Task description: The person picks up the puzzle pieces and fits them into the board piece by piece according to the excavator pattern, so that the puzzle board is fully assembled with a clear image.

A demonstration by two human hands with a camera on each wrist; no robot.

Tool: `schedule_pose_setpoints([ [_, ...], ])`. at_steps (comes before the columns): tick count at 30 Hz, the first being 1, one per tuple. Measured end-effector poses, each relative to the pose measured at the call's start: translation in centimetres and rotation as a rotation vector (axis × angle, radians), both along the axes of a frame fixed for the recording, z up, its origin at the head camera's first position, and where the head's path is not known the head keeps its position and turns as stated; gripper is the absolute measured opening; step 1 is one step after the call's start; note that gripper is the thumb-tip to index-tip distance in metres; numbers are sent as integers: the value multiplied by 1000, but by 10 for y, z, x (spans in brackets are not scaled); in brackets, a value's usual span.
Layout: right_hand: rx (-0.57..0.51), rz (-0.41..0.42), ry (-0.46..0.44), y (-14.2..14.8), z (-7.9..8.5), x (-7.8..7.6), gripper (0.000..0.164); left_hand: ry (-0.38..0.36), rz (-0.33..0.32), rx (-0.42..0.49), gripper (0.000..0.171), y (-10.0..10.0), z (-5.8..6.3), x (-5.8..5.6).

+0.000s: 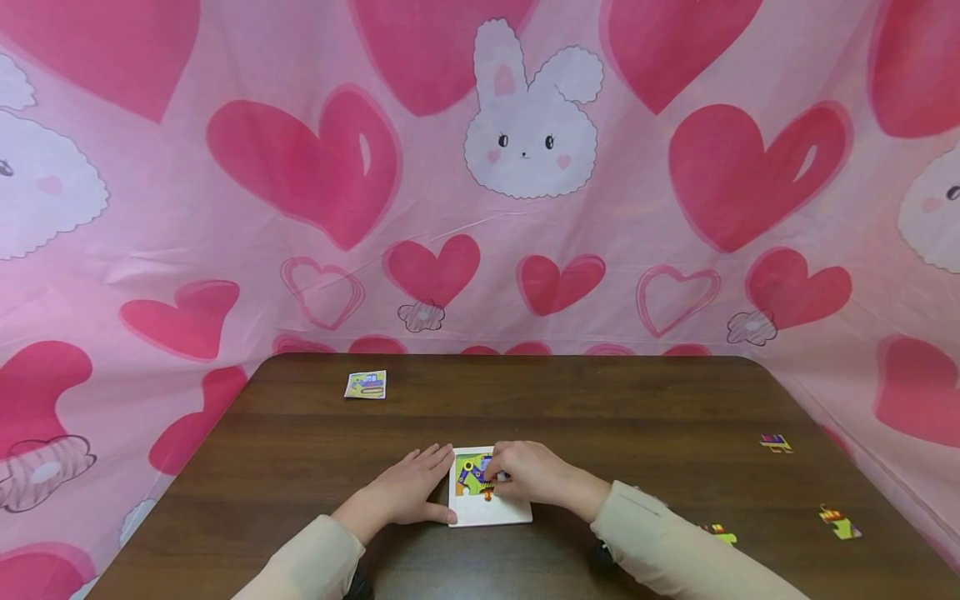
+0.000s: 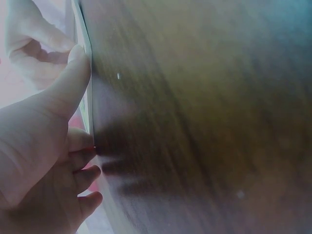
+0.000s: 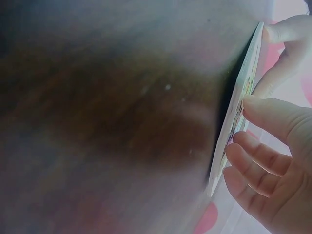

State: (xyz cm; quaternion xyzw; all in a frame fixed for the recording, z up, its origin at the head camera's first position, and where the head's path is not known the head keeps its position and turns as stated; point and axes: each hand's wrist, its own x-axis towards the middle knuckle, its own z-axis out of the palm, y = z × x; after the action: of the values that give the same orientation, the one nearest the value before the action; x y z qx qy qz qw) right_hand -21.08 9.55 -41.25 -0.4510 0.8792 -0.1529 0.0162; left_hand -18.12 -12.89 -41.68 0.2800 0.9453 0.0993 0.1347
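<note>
Fingers of the left hand (image 1: 406, 490) extend against the white puzzle tray (image 1: 491, 513); the right hand's (image 1: 538, 473) bend over it, any grip indeterminable.

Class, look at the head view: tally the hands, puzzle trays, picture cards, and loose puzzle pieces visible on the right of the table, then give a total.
Hands, left hand and right hand: 2
White puzzle tray: 1
Picture card: 1
Loose puzzle pieces: 3
Total: 7
The right sleeve may hide more.
</note>
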Motion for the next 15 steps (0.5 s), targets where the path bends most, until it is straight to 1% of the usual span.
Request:
schedule_pose_setpoints([
  [4, -4, -10, -19, 2, 1, 0, 12, -5, -1, 4, 88, 1, 1, 0],
  [7, -15, -24, -31, 7, 5, -1, 14, -7, 1, 4, 88, 1, 1, 0],
  [12, -72, -75, -66, 23, 21, -5, 20, -10, 10, 4, 88, 1, -1, 1],
  [15, -108, -107, -55, 36, 31, -10, 23, -8, 10, 3, 88, 0, -1, 1],
])
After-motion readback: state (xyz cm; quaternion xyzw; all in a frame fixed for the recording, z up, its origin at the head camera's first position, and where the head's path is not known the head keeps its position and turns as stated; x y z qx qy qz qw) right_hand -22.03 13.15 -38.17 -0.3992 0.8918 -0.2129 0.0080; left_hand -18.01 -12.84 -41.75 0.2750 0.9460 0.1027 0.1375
